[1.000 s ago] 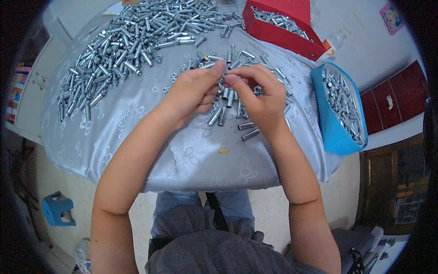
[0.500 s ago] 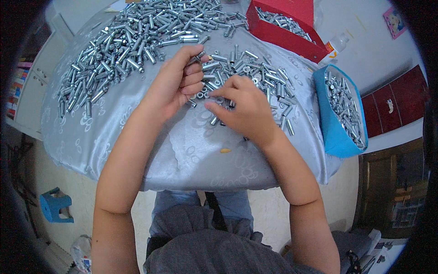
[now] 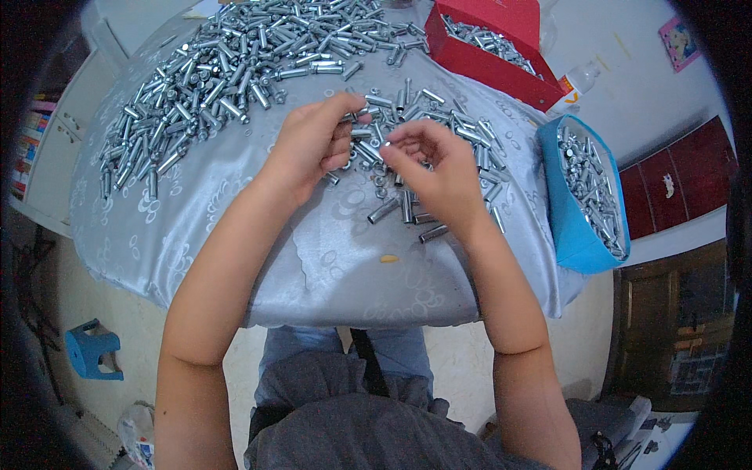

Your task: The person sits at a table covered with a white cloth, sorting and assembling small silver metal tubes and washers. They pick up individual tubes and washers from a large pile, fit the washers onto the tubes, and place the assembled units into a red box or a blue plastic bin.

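Silvery metal sleeves (image 3: 392, 205), short cylinders

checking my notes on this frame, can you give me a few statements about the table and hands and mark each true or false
1. Both hands, left hand and right hand, are over the small pile of metal sleeves. True.
2. The blue bin is empty. False: it holds metal parts.
3. The red box sits at the far side of the table. True.
4. The table cover is green. False: it is pale silver-grey.
5. The large heap of sleeves lies to the person's right. False: left.
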`<state>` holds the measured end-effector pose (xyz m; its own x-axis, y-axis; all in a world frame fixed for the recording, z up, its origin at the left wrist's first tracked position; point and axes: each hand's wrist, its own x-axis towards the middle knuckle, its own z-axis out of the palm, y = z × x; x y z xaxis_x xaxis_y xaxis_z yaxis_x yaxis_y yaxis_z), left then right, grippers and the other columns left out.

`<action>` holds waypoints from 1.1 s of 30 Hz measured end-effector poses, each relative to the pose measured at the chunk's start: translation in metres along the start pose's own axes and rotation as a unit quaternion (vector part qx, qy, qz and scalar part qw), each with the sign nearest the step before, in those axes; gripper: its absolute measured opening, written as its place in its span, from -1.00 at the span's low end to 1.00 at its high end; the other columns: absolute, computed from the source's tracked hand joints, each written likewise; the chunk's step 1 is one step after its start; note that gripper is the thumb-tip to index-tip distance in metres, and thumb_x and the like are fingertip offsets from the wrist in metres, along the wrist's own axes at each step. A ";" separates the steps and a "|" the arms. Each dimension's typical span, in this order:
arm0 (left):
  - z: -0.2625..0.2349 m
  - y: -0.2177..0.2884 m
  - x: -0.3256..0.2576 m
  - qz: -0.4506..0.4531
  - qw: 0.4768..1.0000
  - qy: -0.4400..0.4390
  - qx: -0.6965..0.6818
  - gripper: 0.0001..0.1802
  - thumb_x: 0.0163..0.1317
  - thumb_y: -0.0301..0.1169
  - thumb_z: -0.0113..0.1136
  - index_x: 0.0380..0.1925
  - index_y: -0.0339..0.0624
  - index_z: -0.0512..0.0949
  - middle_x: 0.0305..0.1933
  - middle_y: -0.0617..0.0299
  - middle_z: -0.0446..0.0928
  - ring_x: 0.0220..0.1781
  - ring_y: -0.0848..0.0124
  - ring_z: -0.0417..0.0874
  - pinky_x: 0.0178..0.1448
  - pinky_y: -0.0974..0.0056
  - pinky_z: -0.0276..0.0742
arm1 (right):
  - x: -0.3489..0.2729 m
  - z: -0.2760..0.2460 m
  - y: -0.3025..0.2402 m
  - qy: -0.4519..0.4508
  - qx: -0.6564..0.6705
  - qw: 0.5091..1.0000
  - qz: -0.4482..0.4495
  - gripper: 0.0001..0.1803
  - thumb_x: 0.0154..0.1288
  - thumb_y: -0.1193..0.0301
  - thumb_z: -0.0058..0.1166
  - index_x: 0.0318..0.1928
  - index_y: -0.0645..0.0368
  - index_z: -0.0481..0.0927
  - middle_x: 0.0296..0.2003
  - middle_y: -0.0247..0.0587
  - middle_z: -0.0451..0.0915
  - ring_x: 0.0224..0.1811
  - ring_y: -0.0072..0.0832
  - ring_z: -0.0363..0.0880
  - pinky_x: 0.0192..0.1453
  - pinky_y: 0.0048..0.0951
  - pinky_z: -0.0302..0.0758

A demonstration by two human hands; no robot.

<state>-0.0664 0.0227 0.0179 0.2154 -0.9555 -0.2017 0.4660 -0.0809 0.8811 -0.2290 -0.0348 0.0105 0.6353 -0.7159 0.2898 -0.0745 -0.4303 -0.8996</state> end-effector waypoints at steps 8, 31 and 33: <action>0.008 -0.008 -0.005 0.003 0.997 -0.028 0.079 -0.78 0.13 -0.25 0.09 -0.54 -0.15 0.45 -0.72 0.48 0.16 -0.76 0.67 0.07 -0.71 0.48 -0.09 | 0.002 -0.001 -0.005 -0.005 0.271 0.962 0.044 -0.74 0.15 0.56 0.14 -0.12 0.34 0.50 -0.23 -0.17 0.59 -0.17 -0.52 0.57 -0.07 -0.58 0.50; 0.009 -0.015 -0.004 -0.016 0.999 0.005 0.040 -0.54 0.24 0.08 -0.03 -0.55 -0.07 0.36 -0.71 0.42 0.23 -0.81 0.63 0.11 -0.76 0.48 -0.10 | -0.008 0.008 -0.009 -0.086 0.281 0.955 0.037 -0.78 0.20 0.51 0.11 -0.14 0.29 0.46 -0.30 -0.28 0.54 -0.31 -0.62 0.53 -0.23 -0.62 0.47; 0.011 -0.010 -0.009 -0.043 0.999 -0.010 0.029 -0.54 0.24 0.09 -0.03 -0.52 -0.08 0.35 -0.72 0.42 0.22 -0.81 0.64 0.11 -0.75 0.48 -0.11 | -0.007 0.007 -0.009 -0.062 0.262 0.963 0.012 -0.78 0.22 0.51 0.09 -0.13 0.30 0.46 -0.28 -0.27 0.54 -0.30 -0.63 0.53 -0.22 -0.62 0.47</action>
<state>-0.0821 0.0285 0.0159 0.1594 -0.9497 -0.2696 0.4313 -0.1786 0.8844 -0.2275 -0.0222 0.0148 0.7279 -0.6367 0.2546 0.2864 -0.0551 -0.9565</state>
